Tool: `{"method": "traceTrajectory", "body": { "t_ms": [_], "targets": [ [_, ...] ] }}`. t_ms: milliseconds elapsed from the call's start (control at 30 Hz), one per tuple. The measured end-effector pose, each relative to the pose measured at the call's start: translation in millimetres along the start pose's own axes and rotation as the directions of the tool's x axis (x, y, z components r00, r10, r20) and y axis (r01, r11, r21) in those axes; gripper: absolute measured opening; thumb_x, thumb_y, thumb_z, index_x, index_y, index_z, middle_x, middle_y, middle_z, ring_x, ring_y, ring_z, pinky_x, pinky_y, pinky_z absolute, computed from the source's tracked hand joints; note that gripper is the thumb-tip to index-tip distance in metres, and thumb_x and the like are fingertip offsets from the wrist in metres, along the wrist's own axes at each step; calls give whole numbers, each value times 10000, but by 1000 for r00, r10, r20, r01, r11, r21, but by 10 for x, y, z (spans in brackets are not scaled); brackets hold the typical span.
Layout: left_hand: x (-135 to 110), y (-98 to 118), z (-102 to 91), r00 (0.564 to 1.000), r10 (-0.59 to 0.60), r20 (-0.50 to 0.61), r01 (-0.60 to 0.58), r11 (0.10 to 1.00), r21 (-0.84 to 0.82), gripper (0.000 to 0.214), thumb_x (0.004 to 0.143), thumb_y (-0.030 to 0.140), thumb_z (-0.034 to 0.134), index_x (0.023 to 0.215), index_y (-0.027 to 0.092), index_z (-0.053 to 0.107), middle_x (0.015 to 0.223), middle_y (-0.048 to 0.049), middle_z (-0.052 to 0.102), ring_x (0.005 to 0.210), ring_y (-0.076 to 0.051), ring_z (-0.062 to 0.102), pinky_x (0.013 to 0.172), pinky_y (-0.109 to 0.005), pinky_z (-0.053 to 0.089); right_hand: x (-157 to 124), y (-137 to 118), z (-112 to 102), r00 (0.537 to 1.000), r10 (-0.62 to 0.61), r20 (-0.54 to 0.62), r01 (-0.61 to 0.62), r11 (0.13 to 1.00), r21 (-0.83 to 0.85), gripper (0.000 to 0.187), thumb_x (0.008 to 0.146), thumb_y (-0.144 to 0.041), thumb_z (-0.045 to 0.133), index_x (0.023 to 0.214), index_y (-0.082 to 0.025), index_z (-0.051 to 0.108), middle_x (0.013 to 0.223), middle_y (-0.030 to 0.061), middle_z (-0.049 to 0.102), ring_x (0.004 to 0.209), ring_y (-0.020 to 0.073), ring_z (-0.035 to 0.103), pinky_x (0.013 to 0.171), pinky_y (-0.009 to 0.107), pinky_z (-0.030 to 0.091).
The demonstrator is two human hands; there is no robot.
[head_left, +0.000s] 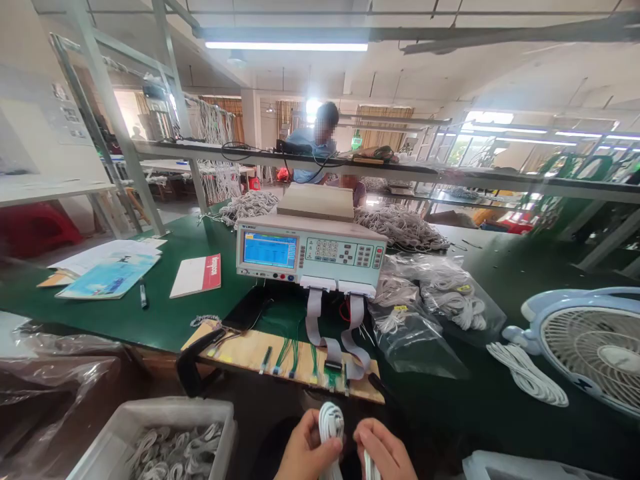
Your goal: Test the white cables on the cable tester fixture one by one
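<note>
My left hand [309, 450] is closed around a coiled white cable [331, 421] at the bottom middle, its looped top sticking up above the fingers. Just to the right, my right hand [383, 448] has its fingers curled together round a white cable piece [371, 467]; whether it belongs to the same coil is hidden. Beyond both hands lies a wooden test board [295, 367] with green wires and small connectors. Grey ribbon cables [314, 320] link this board to a bench tester [310, 250] with a lit blue screen.
A plastic bin [227, 427] of coiled cables stands at lower left. Bagged cables [465, 303], a loose white bundle [527, 375] and a fan [595, 347] are on the right. Papers [107, 270] and a booklet [196, 275] lie left. A person [315, 143] is behind the shelf.
</note>
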State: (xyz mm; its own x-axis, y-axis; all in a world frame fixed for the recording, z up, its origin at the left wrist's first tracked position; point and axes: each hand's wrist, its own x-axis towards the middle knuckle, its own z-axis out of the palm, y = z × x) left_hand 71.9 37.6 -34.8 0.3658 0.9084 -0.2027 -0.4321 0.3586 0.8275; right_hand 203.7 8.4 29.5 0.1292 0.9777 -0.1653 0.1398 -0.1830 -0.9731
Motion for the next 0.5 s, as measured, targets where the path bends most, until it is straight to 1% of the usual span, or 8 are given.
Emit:
{"method": "traceTrajectory", "body": {
  "t_ms": [67, 133, 200, 267, 300, 367, 433, 500],
  "targets": [
    [-61, 88, 54, 1000, -26, -9, 26, 1000, 7, 359, 507, 348, 696, 729, 147, 498, 647, 1, 555, 609, -112, 501, 585, -213, 357, -4, 125, 7, 1000, 15, 13, -15, 999, -28, 268, 702, -417, 460, 611, -178, 540, 467, -37, 430, 424, 110, 407, 421, 208, 324],
    [-117, 172, 96, 992, -122, -23, 122, 993, -4, 337, 543, 322, 673, 783, 148, 513, 704, -3, 562, 639, -115, 511, 606, -219, 362, -2, 226, 7, 1000, 18, 23, -18, 999, -40, 282, 706, -430, 464, 669, -170, 566, 482, -32, 466, 432, 113, 415, 424, 210, 320],
    [-152, 219, 121, 974, -226, -21, 225, 973, -44, 337, 560, 306, 655, 823, 151, 514, 744, -10, 564, 670, -128, 525, 616, -228, 369, 1, 289, 5, 999, 14, 33, -13, 999, -52, 281, 725, -421, 458, 716, -163, 571, 491, -31, 485, 440, 110, 417, 433, 208, 318],
    [-168, 216, 138, 963, -268, -24, 266, 962, -64, 355, 558, 293, 655, 847, 145, 511, 763, -20, 568, 679, -132, 532, 616, -229, 373, -4, 308, 9, 999, -4, 33, 7, 997, -81, 262, 731, -404, 470, 707, -159, 559, 488, -35, 481, 450, 106, 419, 445, 205, 321],
    [-170, 197, 146, 966, -256, -30, 254, 966, -56, 363, 558, 288, 657, 854, 139, 509, 772, -26, 572, 679, -130, 531, 621, -228, 373, -10, 306, 15, 1000, -17, 24, 20, 995, -103, 247, 723, -397, 488, 702, -159, 552, 493, -38, 481, 461, 105, 426, 455, 203, 327],
    [-164, 135, 162, 983, -178, -43, 178, 984, 7, 351, 548, 282, 671, 820, 129, 511, 767, -35, 579, 673, -125, 525, 632, -228, 376, -28, 294, 31, 999, -53, -6, 52, 987, -151, 225, 692, -385, 534, 721, -161, 539, 528, -35, 503, 499, 113, 455, 486, 204, 351],
    [-146, 60, 175, 997, -58, -48, 64, 989, 132, 304, 546, 289, 674, 745, 124, 515, 725, -30, 578, 652, -118, 510, 627, -223, 377, -46, 287, 43, 994, -103, -46, 91, 975, -204, 226, 665, -377, 562, 743, -167, 531, 572, -27, 533, 539, 124, 486, 519, 209, 375],
    [-121, -4, 182, 999, 38, -32, -28, 965, 262, 264, 560, 300, 662, 694, 124, 518, 671, -16, 561, 618, -108, 487, 593, -212, 372, -58, 293, 39, 987, -142, -70, 121, 963, -240, 212, 668, -379, 556, 720, -174, 531, 588, -19, 556, 558, 132, 508, 536, 209, 390]
  ]
}}
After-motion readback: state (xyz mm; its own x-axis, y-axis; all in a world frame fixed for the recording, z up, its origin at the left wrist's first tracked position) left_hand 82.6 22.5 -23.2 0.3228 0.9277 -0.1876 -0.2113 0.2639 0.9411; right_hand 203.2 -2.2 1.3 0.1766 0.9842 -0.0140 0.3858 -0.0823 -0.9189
